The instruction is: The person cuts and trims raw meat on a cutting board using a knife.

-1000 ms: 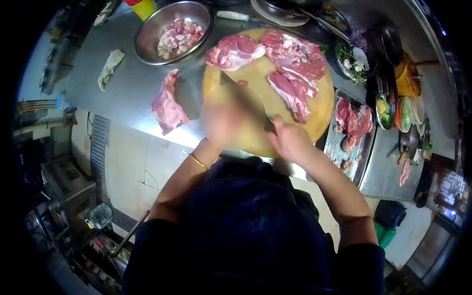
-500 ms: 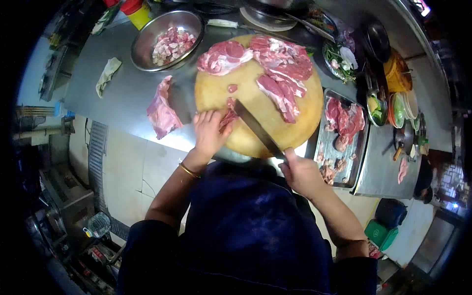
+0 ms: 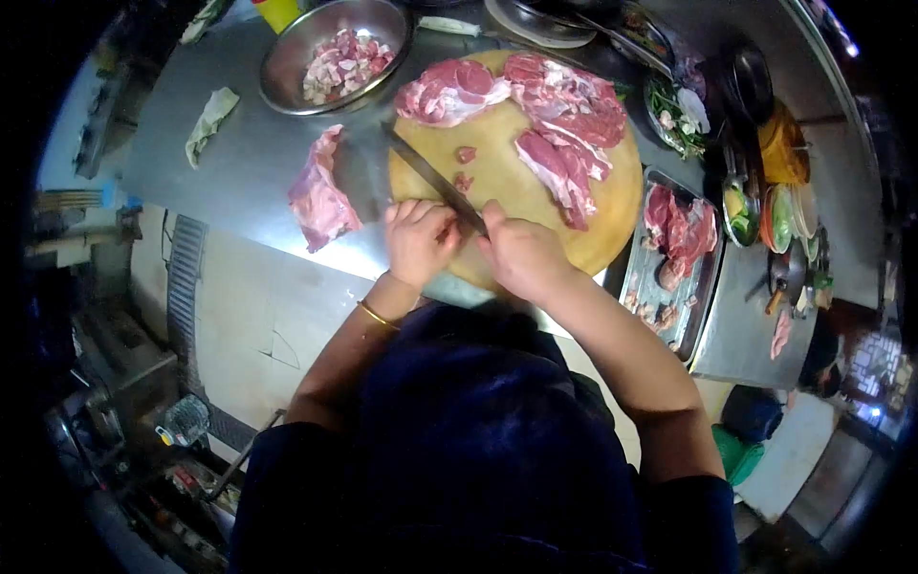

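Seen from above, a person's bare hands meet low over a round cutting board (image 3: 598, 244). The left hand (image 3: 417, 241) rests palm down at its near left edge, fingers bent and close together, the forearm rising from the lower left (a gold bangle (image 3: 377, 315) circles the wrist). A dark red scrap (image 3: 445, 231) of meat shows by the thumb; whether the fingers pinch it or merely cover it, I cannot tell. The right hand (image 3: 521, 251) is wrapped tightly around the handle of a knife (image 3: 432, 175), its forearm slanting in from the lower right. The blade runs forward and left from that fist, passing just beyond the left fingertips, its end reaching over the board's edge.

Two small bits (image 3: 465, 155) of meat lie past the blade, ahead of both hands. A strip (image 3: 559, 180) lies ahead and right of the right hand, with larger cuts (image 3: 569, 100) farther on. Left of the left hand is a slab (image 3: 323, 199); a tray (image 3: 710, 287) of meat sits right of the right hand.

The knife's handle is hidden in the grip, most of the scrap is covered, and the picture's corners fade to black.
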A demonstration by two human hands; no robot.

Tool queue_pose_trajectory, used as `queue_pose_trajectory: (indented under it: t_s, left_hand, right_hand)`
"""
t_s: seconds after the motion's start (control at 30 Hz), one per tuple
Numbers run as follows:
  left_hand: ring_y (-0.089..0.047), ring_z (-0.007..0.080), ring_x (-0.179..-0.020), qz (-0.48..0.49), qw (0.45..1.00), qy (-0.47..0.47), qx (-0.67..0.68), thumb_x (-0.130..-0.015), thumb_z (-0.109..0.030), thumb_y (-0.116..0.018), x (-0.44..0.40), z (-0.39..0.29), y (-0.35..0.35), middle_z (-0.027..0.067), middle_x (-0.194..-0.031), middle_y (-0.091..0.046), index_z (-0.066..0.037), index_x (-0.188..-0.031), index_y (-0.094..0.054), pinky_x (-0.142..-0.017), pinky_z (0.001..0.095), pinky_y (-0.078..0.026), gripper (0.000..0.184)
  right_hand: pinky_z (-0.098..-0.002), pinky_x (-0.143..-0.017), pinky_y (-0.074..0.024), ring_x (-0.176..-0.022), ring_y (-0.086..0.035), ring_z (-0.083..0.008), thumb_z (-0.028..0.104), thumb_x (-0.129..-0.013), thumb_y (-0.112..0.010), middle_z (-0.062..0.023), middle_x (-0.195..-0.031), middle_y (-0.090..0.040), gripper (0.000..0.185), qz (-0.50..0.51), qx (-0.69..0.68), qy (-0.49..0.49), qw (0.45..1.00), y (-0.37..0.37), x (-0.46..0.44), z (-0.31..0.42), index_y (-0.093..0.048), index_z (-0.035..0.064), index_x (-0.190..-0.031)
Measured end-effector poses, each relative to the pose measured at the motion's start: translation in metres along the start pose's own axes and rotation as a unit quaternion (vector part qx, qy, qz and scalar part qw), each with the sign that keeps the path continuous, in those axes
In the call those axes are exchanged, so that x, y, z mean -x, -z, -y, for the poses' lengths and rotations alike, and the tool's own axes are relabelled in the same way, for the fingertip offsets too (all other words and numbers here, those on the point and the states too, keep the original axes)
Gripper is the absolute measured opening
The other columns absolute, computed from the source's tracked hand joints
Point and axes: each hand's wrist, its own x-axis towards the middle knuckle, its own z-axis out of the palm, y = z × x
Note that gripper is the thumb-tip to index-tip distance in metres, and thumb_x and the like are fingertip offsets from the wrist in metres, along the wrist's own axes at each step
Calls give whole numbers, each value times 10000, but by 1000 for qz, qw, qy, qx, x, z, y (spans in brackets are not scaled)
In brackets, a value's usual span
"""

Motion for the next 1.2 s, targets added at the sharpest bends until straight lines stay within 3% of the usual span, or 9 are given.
queue_pose_trajectory:
  t_s: [0.17,0.33,0.53,0.57,0.77,0.87,1.03,1.17,1.2]
  left_hand:
    - [-591,248,-876,-9,999,37,2,-723,-174,-786,5,-2,9,17,-881,-667,-138,-902,-674,-816,398,-395,215]
    - [-578,256,-893,44,998,-8,38,-745,-150,-748,12,6,26,20,-908,-659,-139,-881,-662,-824,408,-385,161]
    - [-572,257,-881,36,999,-17,15,-740,-151,-726,9,1,24,24,-857,-631,-141,-861,-662,-820,404,-382,137]
    - [-572,258,-881,32,999,-16,15,-737,-150,-726,10,1,23,24,-855,-629,-140,-856,-662,-821,404,-382,135]
    - [-572,264,-887,39,999,4,20,-733,-149,-726,15,3,22,27,-857,-629,-136,-860,-667,-831,407,-384,141]
    - [-573,261,-890,42,999,-23,25,-734,-149,-724,10,3,25,25,-885,-637,-135,-880,-672,-840,405,-388,155]
    - [-579,244,-927,75,995,-58,36,-751,-137,-729,9,12,32,14,-953,-653,-153,-907,-688,-855,404,-394,162]
    - [-588,238,-980,95,990,-101,19,-784,-129,-724,-6,27,27,16,-1015,-652,-163,-998,-729,-863,404,-410,217]
    - [-589,238,-984,100,988,-120,12,-786,-131,-726,-17,29,22,18,-1028,-652,-161,-1018,-736,-865,399,-413,233]
  right_hand:
    - [-531,-657,-520,-720,-664,-431,262,-918,-637,-224,-739,-652,379,89,-19,-63,994,30,79,-21,-465,32,-1165]
    - [-476,-594,-533,-678,-669,-387,194,-900,-675,-183,-738,-651,337,34,2,-44,998,43,141,-38,-488,54,-1143]
    - [-461,-596,-539,-688,-672,-378,176,-896,-682,-175,-720,-645,326,5,-50,5,999,37,128,-7,-485,38,-1116]
    - [-459,-645,-556,-747,-680,-387,132,-880,-682,-186,-800,-659,287,33,-41,-10,999,44,124,0,-503,34,-1080]
    - [-498,-668,-546,-764,-681,-409,227,-919,-633,-211,-806,-676,308,94,-21,-60,994,22,71,5,-508,3,-1090]
    - [-529,-639,-518,-722,-651,-448,265,-940,-616,-219,-738,-649,322,-4,-51,-9,999,-2,17,12,-483,17,-1096]
    - [-551,-667,-504,-758,-650,-457,247,-944,-614,-255,-779,-649,296,85,-79,-55,992,19,67,-12,-487,37,-1108]
    - [-491,-649,-510,-741,-656,-431,231,-934,-650,-229,-781,-643,298,90,-186,-172,963,27,159,-29,-514,58,-1134]
    - [-478,-642,-505,-721,-647,-421,227,-938,-647,-222,-766,-635,289,49,-215,-202,954,21,171,-28,-517,53,-1128]
